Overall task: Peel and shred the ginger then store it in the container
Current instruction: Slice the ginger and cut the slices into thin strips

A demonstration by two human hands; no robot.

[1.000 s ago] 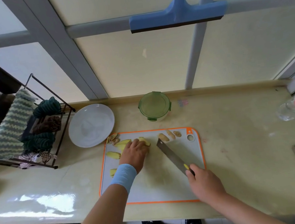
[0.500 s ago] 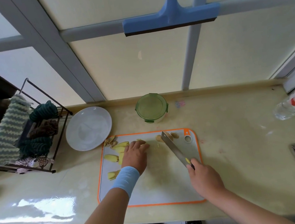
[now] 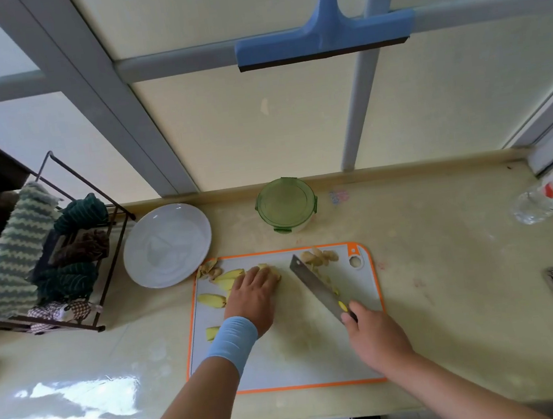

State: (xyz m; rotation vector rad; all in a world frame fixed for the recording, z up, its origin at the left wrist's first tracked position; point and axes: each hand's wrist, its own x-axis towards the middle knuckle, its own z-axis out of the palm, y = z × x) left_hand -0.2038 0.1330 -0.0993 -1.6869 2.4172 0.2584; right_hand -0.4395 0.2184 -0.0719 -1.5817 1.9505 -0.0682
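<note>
Centre frame: left hand (image 3: 252, 298), fingers curled, pins yellow peeled ginger (image 3: 269, 268) on orange-rimmed grey cutting board (image 3: 285, 363); right hand (image 3: 376, 339) clutches steel knife (image 3: 315, 286).

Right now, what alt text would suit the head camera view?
A left hand holds ginger on an orange-rimmed cutting board while the right hand grips a knife. A lidded green container and white plate sit behind.
</note>
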